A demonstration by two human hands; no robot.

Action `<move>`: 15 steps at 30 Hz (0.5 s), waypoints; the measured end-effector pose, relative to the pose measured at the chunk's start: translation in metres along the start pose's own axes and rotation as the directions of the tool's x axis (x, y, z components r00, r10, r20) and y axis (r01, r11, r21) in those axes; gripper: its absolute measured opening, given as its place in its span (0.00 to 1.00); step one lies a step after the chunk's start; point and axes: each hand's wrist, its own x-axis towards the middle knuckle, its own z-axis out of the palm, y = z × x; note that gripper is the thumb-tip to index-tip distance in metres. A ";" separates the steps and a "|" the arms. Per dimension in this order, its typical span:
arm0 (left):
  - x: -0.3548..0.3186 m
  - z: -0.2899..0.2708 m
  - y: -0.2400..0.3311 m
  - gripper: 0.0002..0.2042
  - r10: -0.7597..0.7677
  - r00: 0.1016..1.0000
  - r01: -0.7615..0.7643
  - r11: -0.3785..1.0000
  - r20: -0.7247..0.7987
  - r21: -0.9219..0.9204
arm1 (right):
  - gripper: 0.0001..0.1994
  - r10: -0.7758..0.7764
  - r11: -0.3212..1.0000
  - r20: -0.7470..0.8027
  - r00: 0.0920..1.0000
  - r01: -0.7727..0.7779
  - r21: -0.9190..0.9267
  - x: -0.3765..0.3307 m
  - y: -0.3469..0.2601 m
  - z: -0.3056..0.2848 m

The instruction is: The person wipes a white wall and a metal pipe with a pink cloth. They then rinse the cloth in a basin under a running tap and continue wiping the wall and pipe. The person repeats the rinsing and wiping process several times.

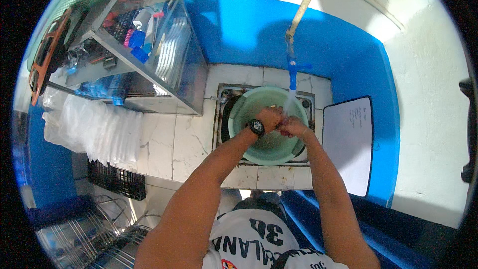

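A pale green plastic basin (240, 150) sits in the sink (219, 139), with some water in it. From the blue tap (293, 80) a stream of water (289, 100) runs down onto my hands. My left hand (270, 118), with a black watch (256, 127) on the wrist, is over the middle of the basin, its fingers curled. My right hand (296, 127) meets it there, fingers bent and pressed together. A small dark red bit shows at the right fingers, too small to name. What lies between the hands is hidden.
White marble-patterned tiles (191, 139) surround the sink. On the left stand a glass-and-metal cabinet (194, 84) and a stack of translucent plastic bags or containers (94, 127). A whiteboard (348, 144) leans at the right wall. Below left are a black crate (117, 179) and wire racks (89, 229).
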 end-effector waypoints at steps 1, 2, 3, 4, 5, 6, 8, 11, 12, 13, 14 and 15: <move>-0.003 0.000 0.000 0.17 -0.060 0.998 0.059 0.997 -0.011 -0.055 | 0.18 -0.071 0.998 -0.092 0.993 0.070 -0.008 -0.006 0.004 0.006; -0.005 -0.001 0.000 0.17 -0.109 0.994 0.105 0.987 -0.020 -0.123 | 0.19 -0.147 0.989 -0.213 0.966 0.148 -0.012 -0.011 0.008 0.011; -0.006 -0.003 -0.002 0.17 -0.108 0.991 0.119 0.980 0.076 -0.159 | 0.20 -0.240 0.967 -0.370 0.897 0.256 -0.009 -0.018 0.014 0.020; -0.007 -0.004 -0.005 0.17 -0.089 0.982 0.123 0.971 0.169 -0.207 | 0.20 -0.265 0.958 -0.482 0.835 0.285 -0.033 -0.023 0.020 0.026; -0.007 -0.006 -0.009 0.17 -0.064 0.964 0.131 0.959 0.257 -0.253 | 0.21 -0.369 0.916 -0.538 0.758 0.394 -0.073 -0.029 0.026 0.033; -0.009 -0.007 -0.012 0.17 -0.035 0.953 0.159 0.904 0.302 -0.398 | 0.21 -0.421 0.895 -0.556 0.716 0.427 -0.127 -0.032 0.031 0.037; -0.012 -0.007 -0.019 0.17 0.056 0.922 0.220 0.739 0.384 -0.637 | 0.23 -0.475 0.874 -0.591 0.652 0.430 -0.227 -0.039 0.040 0.042; -0.021 -0.003 -0.022 0.17 0.130 0.843 0.461 0.323 0.521 -0.826 | 0.24 -0.503 0.863 -0.626 0.597 0.391 -0.321 -0.043 0.045 0.045; -0.024 0.000 -0.018 0.17 0.054 0.889 0.417 0.318 0.455 -0.852 | 0.22 -0.528 0.846 -0.632 0.567 0.413 -0.337 -0.043 0.044 0.046; -0.026 0.003 -0.015 0.17 -0.053 0.918 0.388 0.331 0.393 -0.860 | 0.21 -0.545 0.834 -0.644 0.537 0.423 -0.354 -0.042 0.043 0.047; -0.026 0.005 -0.011 0.18 -0.133 0.955 0.296 0.416 0.265 -0.860 | 0.21 -0.523 0.843 -0.671 0.525 0.434 -0.317 -0.040 0.041 0.049; -0.027 0.007 -0.008 0.18 -0.209 0.969 0.222 0.512 0.131 -0.830 | 0.21 -0.488 0.858 -0.704 0.516 0.433 -0.277 -0.038 0.039 0.051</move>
